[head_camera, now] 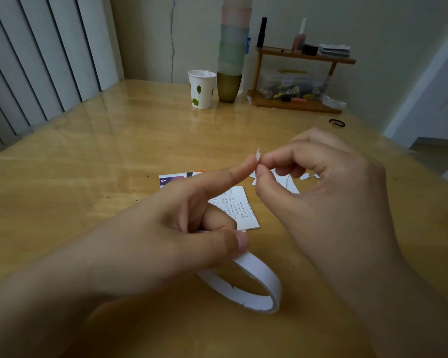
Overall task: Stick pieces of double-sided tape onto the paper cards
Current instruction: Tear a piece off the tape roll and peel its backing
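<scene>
Tape piece [258, 154], flimsy and sticky, is pinched edgewise by right hand [318, 187] fingers (left hand [192, 223] apparently grips roll [246, 282], six o'clock).

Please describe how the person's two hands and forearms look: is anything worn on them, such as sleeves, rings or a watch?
Both the left hand and the right hand are bare, with no rings on the fingers that show. The forearms are bare as far as the frame edge; no sleeve, watch or bracelet is visible. The nails that show are short and look unpainted.
</scene>
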